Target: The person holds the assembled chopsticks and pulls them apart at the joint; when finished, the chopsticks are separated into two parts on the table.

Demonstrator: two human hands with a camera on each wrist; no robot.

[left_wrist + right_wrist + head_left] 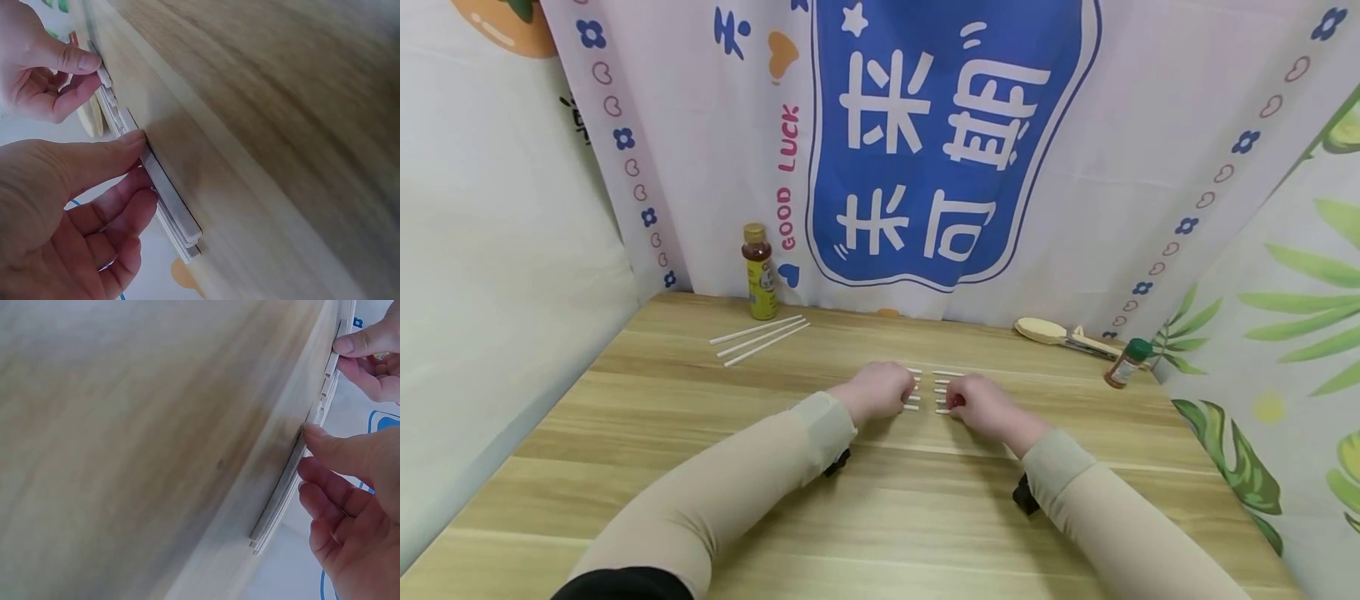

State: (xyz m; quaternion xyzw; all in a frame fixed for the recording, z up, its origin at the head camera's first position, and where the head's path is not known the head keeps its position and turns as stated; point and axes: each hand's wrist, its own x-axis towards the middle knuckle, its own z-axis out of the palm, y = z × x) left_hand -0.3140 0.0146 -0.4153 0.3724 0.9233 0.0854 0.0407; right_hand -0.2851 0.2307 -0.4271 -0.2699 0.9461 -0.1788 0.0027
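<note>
Two groups of several thin white sticks lie side by side on the wooden table, a small gap between them. The left hand (880, 390) pinches the nearest stick (170, 197) of the left group between thumb and fingertips. Over the right group, the right hand (985, 406) has thumb and fingertips on both sides of the nearest stick (281, 481), pinching it. Both sticks rest low at the table surface. In the head view the hands cover the outer parts of both groups.
Three separate white sticks (763, 341) lie at the back left beside a yellow-labelled bottle (762, 279). At the back right are a wooden spoon-like utensil (1041, 330), metal tongs and a green-capped jar (1127, 365). A printed cloth (737, 167) hangs behind the table.
</note>
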